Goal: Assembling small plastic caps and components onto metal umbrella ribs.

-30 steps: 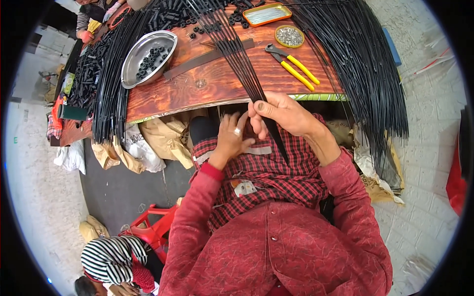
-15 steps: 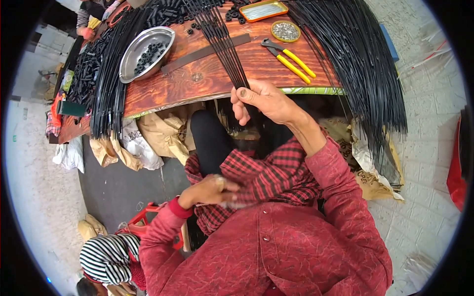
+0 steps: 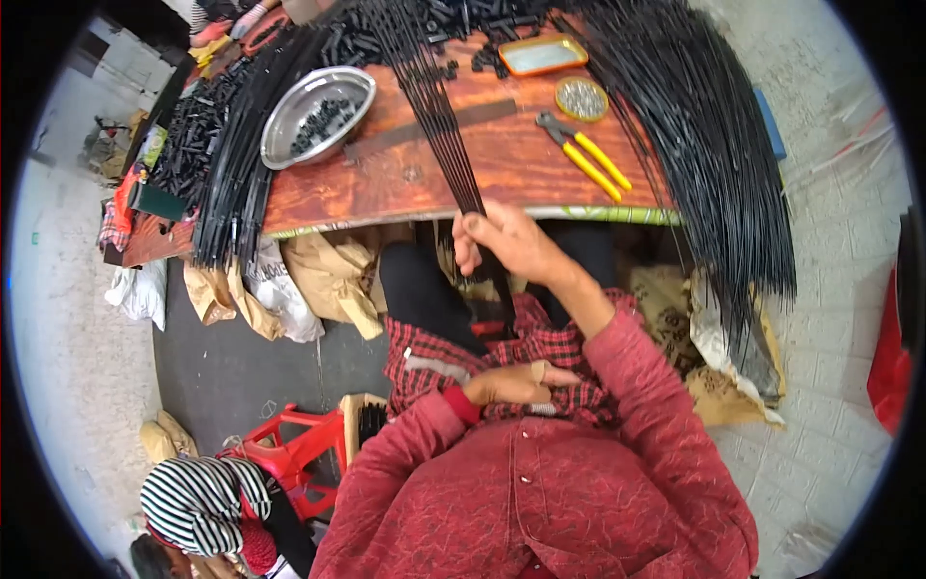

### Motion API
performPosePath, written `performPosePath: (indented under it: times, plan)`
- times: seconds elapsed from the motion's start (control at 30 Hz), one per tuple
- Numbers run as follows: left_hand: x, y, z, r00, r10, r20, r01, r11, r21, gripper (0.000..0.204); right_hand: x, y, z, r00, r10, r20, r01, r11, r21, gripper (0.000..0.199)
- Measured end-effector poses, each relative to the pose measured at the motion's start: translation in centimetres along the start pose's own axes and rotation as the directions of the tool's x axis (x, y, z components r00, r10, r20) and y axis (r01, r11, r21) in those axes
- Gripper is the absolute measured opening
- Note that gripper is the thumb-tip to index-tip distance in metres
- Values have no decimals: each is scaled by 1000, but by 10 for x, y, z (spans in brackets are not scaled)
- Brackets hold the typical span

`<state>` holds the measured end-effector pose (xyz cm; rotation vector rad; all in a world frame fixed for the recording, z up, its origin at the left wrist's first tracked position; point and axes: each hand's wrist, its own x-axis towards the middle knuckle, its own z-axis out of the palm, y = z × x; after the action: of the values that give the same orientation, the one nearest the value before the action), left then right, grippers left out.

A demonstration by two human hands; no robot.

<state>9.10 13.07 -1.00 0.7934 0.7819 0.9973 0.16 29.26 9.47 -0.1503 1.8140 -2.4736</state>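
Note:
A fanned bundle of thin black rods (image 3: pixel 446 145), like umbrella ribs, rises from my right hand (image 3: pixel 511 239) over the near edge of the table. That hand is closed round their lower part, thumb on top; the lower ends hang toward my lap. My left hand (image 3: pixel 516 384) lies low across my lap on a red and black checked cloth (image 3: pixel 434 352), its fingers stretched out and a tan band round one finger. It holds nothing that I can see. Beyond the rods, yellow-handled pliers (image 3: pixel 588 159) rest on the reddish wooden table (image 3: pixel 362 198).
A metal bowl (image 3: pixel 273 135) of small black parts stands left, a dish (image 3: pixel 582 97) of small silvery pieces and an orange-rimmed tray (image 3: pixel 542 55) right. Large stacks of black rods (image 3: pixel 714 145) overhang the table. A person in a striped head covering (image 3: pixel 198 502) is at lower left, near a red stool (image 3: pixel 289 449).
My left hand has moved right and a little down across the checked cloth, which lies flatter over my lap. My right hand still grips the rods; the whole view has shifted slightly.

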Motion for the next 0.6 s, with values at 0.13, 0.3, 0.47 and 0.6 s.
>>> performPosePath:
  times: [0.13,0.3,0.47,0.6]
  plan:
    - [-45,56,-3,988,44,-147,39,855,517,43,-14,21,5,999,15,-46,-14,1000,28,29]
    - [-137,146,-33,517,329,-790,274,811,517,27,-26,42,13,999,17,-36,-17,1000,10,27]
    - [-132,209,-95,217,882,-418,519,258,815,59,-27,48,16,999,10,-49,-13,999,-52,27]
    - [-92,243,-132,500,852,-155,367,-46,929,71,-30,58,0,998,6,-65,-15,988,-153,25]
